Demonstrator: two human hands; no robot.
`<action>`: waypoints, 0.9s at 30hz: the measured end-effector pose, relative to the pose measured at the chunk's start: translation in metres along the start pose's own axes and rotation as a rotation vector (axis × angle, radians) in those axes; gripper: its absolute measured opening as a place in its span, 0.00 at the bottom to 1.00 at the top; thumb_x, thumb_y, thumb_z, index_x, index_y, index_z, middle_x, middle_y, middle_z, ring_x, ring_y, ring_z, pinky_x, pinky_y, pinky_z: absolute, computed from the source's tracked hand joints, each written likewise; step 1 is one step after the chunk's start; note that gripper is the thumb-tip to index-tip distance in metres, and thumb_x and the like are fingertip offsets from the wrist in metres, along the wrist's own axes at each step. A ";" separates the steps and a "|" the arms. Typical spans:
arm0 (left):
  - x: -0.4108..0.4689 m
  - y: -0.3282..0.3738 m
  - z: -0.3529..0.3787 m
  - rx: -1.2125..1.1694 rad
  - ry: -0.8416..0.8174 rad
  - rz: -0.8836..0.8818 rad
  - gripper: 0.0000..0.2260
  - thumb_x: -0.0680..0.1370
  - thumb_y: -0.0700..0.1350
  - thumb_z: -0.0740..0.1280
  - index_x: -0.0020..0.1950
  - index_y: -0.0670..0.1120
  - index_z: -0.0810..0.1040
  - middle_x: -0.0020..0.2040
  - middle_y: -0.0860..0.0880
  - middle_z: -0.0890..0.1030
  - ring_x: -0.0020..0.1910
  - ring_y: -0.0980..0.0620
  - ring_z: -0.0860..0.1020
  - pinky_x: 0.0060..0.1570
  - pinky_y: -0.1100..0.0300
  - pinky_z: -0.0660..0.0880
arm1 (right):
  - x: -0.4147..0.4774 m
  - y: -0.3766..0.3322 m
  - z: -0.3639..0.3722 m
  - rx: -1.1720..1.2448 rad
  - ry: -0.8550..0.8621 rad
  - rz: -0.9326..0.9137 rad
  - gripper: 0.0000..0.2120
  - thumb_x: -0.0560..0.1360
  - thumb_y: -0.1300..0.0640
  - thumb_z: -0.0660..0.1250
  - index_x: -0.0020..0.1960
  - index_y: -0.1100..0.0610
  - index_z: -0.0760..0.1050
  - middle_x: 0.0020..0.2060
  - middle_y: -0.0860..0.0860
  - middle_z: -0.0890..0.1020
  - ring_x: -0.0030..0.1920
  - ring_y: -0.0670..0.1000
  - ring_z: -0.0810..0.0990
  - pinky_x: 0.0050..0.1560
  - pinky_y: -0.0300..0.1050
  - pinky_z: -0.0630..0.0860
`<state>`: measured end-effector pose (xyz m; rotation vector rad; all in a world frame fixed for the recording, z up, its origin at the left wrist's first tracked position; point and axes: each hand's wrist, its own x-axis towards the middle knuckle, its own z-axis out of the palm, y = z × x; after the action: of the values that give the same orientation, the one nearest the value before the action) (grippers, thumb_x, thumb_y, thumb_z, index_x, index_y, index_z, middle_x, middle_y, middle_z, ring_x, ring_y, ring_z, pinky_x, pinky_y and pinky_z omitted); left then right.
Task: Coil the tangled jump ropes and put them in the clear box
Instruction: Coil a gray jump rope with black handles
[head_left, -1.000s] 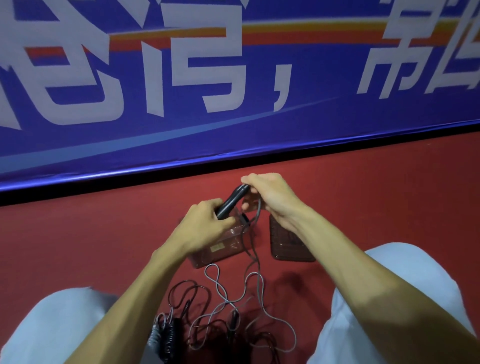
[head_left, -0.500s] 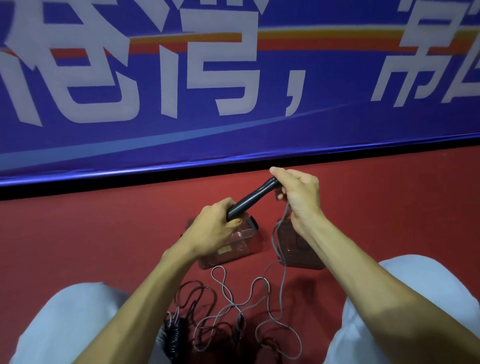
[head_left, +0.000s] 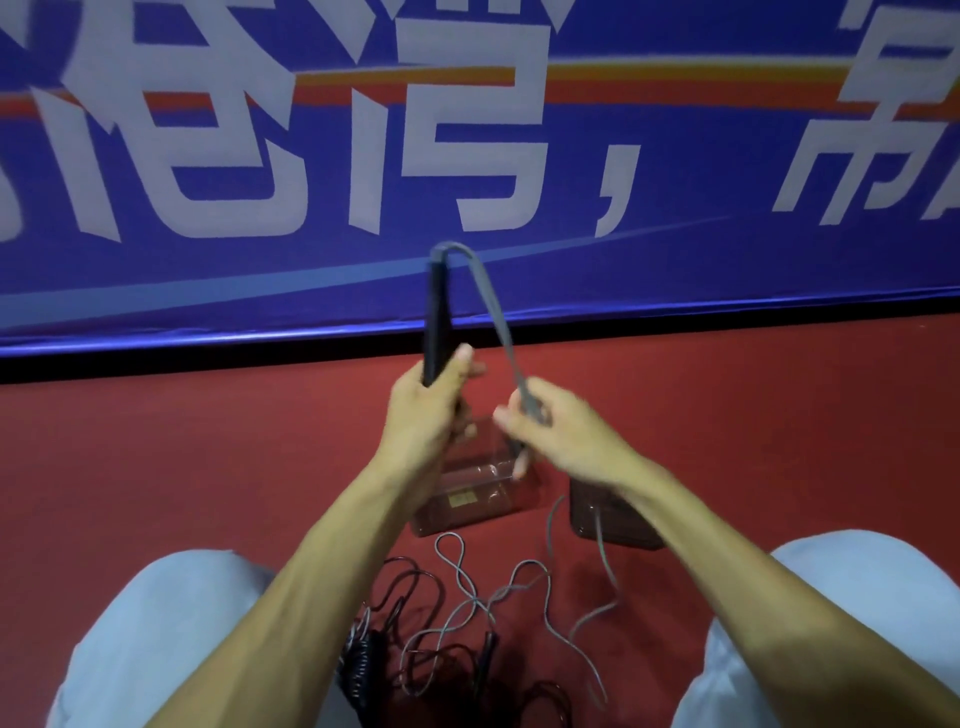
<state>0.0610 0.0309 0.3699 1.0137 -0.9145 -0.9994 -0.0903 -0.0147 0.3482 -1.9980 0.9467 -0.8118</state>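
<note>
Above box (head_left: 488, 506) on floor (head_left: 208, 467): left hand (head_left: 423, 415) grips handle (head_left: 436, 312) upright; right hand (head_left: 563, 434) pinches grey rope (head_left: 496, 306) arching from handle top. Rest trails near into tangle (head_left: 457, 629). Advice: wind even loops round handle, light tension, free snags first.

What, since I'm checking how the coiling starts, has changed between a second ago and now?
The left hand swung the black handle from slanting over the clear box to upright and higher. The right hand let go of the handle's tip and now pinches the grey rope below it. The box and the tangled ropes on the floor stayed put.
</note>
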 end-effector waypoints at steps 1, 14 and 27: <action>0.002 0.004 0.000 -0.127 0.033 -0.014 0.09 0.81 0.48 0.64 0.45 0.43 0.75 0.34 0.43 0.75 0.20 0.58 0.61 0.21 0.66 0.61 | -0.003 0.007 0.007 -0.132 -0.094 0.015 0.09 0.78 0.54 0.66 0.42 0.51 0.67 0.27 0.48 0.77 0.29 0.52 0.83 0.35 0.48 0.75; 0.016 -0.001 -0.033 0.118 0.371 0.107 0.11 0.81 0.53 0.63 0.43 0.48 0.68 0.36 0.48 0.77 0.24 0.55 0.67 0.29 0.59 0.65 | -0.011 -0.006 0.018 -0.391 -0.370 0.020 0.09 0.82 0.54 0.59 0.44 0.56 0.70 0.29 0.46 0.79 0.37 0.46 0.84 0.41 0.33 0.74; 0.013 -0.024 -0.033 1.238 -0.017 0.117 0.22 0.75 0.67 0.60 0.52 0.49 0.74 0.47 0.42 0.82 0.49 0.36 0.79 0.41 0.51 0.71 | -0.010 -0.016 -0.026 -0.437 0.100 -0.353 0.07 0.78 0.57 0.65 0.53 0.55 0.80 0.45 0.47 0.83 0.46 0.46 0.80 0.51 0.38 0.73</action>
<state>0.0904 0.0218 0.3400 1.9201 -1.6326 -0.2446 -0.1108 -0.0086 0.3724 -2.5741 0.8955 -0.9637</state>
